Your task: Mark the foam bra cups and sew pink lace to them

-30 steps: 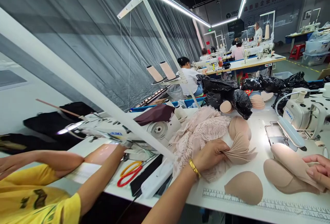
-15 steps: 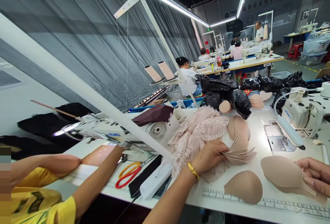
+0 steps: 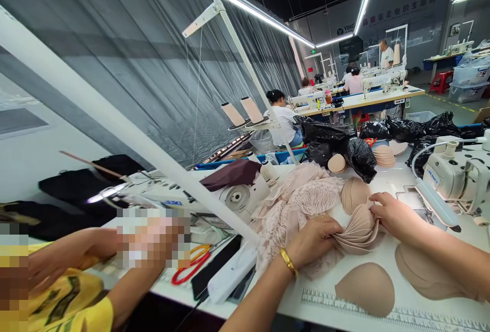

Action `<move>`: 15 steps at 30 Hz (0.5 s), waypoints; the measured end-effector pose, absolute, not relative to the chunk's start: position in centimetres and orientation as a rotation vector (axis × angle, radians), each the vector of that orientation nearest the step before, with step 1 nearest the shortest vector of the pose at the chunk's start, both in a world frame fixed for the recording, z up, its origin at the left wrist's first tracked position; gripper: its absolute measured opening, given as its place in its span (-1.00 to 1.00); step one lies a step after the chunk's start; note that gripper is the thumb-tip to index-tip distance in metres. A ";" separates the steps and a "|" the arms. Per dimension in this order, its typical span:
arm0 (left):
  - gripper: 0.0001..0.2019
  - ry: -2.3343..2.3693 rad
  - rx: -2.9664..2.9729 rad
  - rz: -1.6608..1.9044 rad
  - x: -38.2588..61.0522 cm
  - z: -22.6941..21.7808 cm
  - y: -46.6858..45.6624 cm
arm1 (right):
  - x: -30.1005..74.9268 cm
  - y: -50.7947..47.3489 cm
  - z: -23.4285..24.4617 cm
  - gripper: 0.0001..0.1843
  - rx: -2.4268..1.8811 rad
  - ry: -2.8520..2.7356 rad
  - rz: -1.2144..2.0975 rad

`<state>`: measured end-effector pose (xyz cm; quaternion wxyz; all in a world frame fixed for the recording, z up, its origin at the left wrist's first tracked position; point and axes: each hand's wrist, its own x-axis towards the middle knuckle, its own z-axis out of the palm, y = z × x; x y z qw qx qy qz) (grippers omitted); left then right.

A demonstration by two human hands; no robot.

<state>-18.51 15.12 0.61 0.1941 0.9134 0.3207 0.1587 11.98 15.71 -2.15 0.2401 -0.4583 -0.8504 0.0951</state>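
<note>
In the middle of the table, my left hand (image 3: 319, 237), with a gold bangle at its wrist, pinches the lower left end of a fanned stack of beige bra cup pieces (image 3: 357, 231). My right hand (image 3: 398, 215) reaches across from the right, its thumb and fingers closed on the upper right edge of the same stack. More beige cup pieces (image 3: 354, 193) lie just behind. A single cup piece (image 3: 365, 288) rests flat in front, and an overlapping pile of cup pieces (image 3: 419, 273) lies under my right forearm. Pale pink lace fabric (image 3: 302, 194) is heaped beside my left hand.
A sewing machine (image 3: 455, 169) stands at right, another (image 3: 229, 197) at left by a co-worker's yellow sleeve (image 3: 92, 311). Red-and-yellow scissors (image 3: 193, 265) and a white thread-stand pole (image 3: 153, 156) are left. Black plastic bags (image 3: 356, 153) line the back; a ruler strip (image 3: 321, 299) edges the front.
My right hand has left the cup pieces at the right front and moved left and up to the fanned stack. My left hand keeps its hold; the stack is now less spread.
</note>
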 end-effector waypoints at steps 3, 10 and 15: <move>-0.71 0.921 2.531 0.467 -18.8 0.4 15.2 | 12.5 16.1 -1.7 -0.76 -1.209 -2.372 0.305; -0.88 0.929 2.454 0.535 -18.6 -0.1 15.6 | 14.4 12.0 -0.1 -0.84 -1.189 -2.389 0.494; -0.94 0.923 2.444 0.583 -18.0 0.1 15.3 | 12.9 11.9 0.3 -0.81 -1.071 -2.470 0.372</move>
